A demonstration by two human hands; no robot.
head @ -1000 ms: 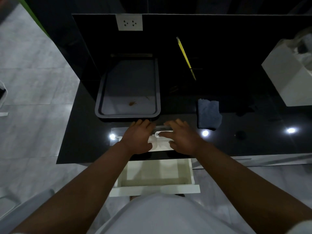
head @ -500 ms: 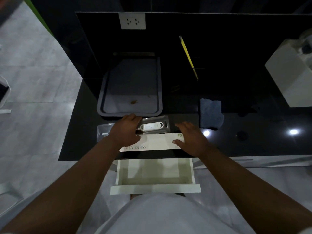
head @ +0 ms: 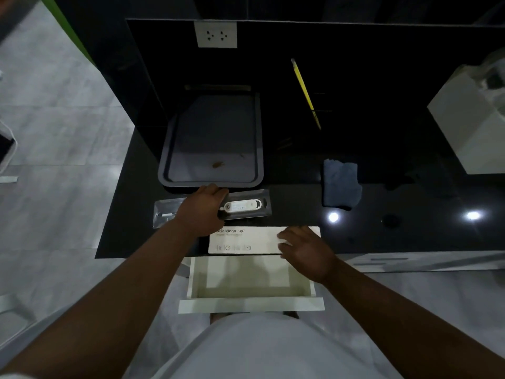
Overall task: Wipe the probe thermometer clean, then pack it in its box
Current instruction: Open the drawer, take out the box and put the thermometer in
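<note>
- My left hand [head: 203, 212] lies palm-down across the clear plastic insert [head: 246, 205], just left of centre frame. Its fingers curl over the insert's far edge, gripping it, I judge to keep it from sliding on the gloss.
- The probe thermometer [head: 242, 206] sits nested in that insert, white body showing right of my knuckles, probe tip poking out at the left end.
- My right hand [head: 303, 246] rests flat and open on the white box sleeve [head: 246, 240], below the insert at the counter's near edge, pinning it rather than grasping.
- The blue cloth [head: 340, 183] lies folded, well apart to the right, so I'd guess wiping is either finished or not yet begun.
- Glossy black countertop [head: 396, 236], ceiling lights mirrored in it; grey tray [head: 166, 170] behind the insert; an open white drawer [head: 251, 305] below; dim room, pale tiled floor at left.
</note>
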